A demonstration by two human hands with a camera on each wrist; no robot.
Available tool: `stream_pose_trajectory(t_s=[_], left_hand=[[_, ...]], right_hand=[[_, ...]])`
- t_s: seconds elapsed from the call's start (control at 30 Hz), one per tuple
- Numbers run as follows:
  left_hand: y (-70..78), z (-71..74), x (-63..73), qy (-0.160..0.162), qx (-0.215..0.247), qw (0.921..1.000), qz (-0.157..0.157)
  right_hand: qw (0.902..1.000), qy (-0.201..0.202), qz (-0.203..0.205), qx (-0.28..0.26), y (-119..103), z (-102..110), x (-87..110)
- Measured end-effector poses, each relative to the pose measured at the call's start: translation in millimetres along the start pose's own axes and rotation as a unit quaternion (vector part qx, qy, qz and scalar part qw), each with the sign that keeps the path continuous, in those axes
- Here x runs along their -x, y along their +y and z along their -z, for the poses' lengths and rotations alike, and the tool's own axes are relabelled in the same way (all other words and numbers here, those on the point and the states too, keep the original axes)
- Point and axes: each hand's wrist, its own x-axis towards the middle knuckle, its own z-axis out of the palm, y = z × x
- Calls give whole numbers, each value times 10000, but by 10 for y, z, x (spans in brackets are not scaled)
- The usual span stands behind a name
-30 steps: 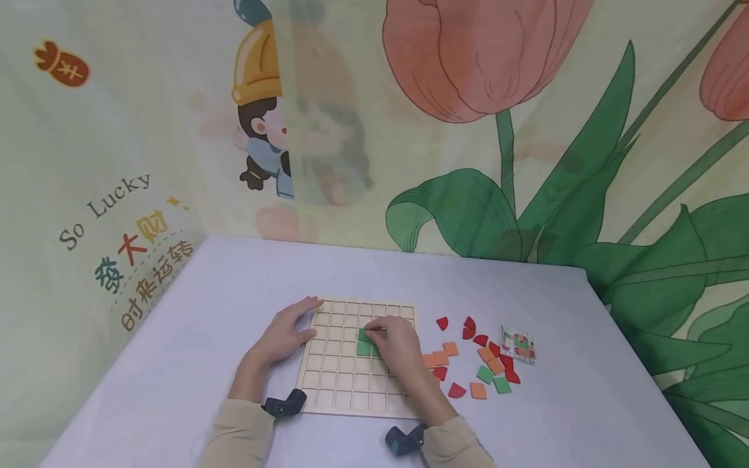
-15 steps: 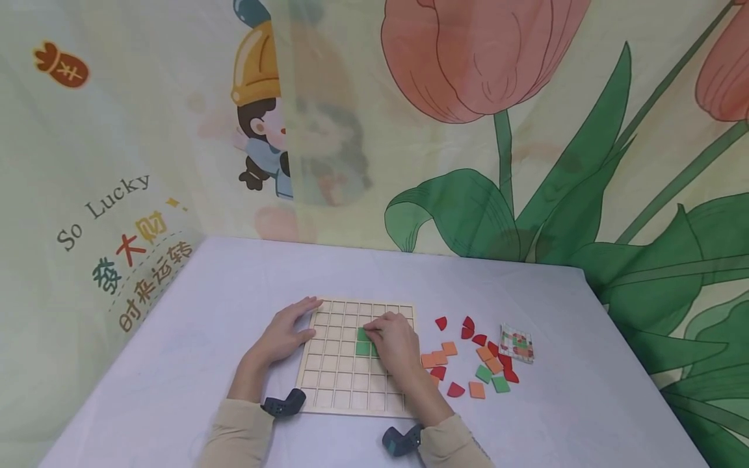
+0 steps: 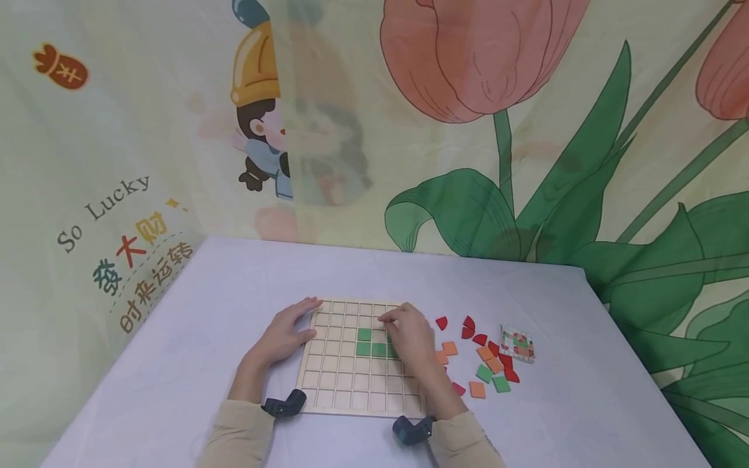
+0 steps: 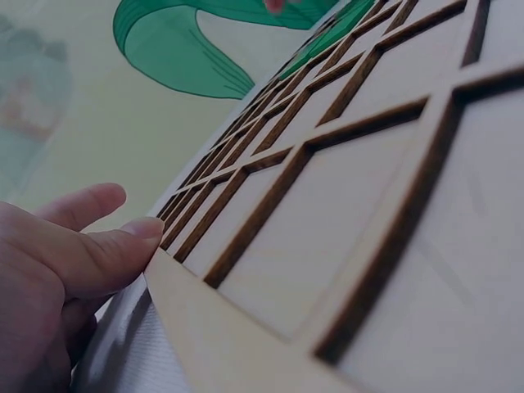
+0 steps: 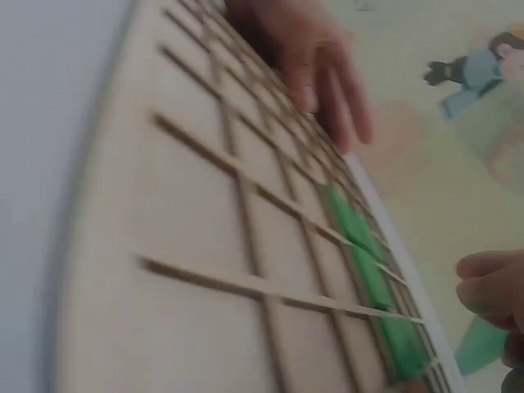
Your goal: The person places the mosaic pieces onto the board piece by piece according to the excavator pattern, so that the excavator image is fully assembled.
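A wooden grid board lies on the table. My left hand rests at its left side, fingers extended to the upper left corner; in the left wrist view the thumb touches the edge. Several green square tiles sit in cells around the middle, one of them in the row above. My right hand is over the board's upper right part, thumb and fingertips close together, with no piece visible between them. It partly hides the green tiles at the right end and the board's right edge.
Right of the board lie scattered red quarter-round pieces, orange squares and loose green squares. A patterned card lies beyond them. A printed curtain hangs behind the white table.
My right hand has moved away from the upper green tile to the right, uncovering that tile and more green tiles in the row below. My left hand has stayed in place.
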Motion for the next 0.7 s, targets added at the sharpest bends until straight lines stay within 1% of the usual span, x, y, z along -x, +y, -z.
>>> stream_pose_trajectory(t_s=[0.1,0.17,0.2,0.3,0.37,0.47,0.6,0.7], left_hand=[[-3,-1,5,18,0,10000,-34],[-5,1,5,18,-8,10000,-51],[-6,1,5,15,-9,10000,-53],[-7,5,5,10,14,10000,-68],[-2,7,2,-1,16,10000,-96],[2,12,-5,-17,40,9999,-140],[-1,12,-7,-22,23,9999,-120],[-7,10,1,-23,-10,10000,-71]], right_hand=[[9981,-67,-605,-82,190,244,-86],[9949,-149,-994,-91,376,379,-125],[9925,-222,-1194,-122,467,436,-134],[9863,-469,-1573,-167,709,534,-138],[9830,-624,-1717,-195,809,556,-119],[9816,-809,-1723,-177,885,544,-109],[9812,-956,-1665,-190,901,494,-119],[9816,-986,-1629,-138,885,463,-124]])
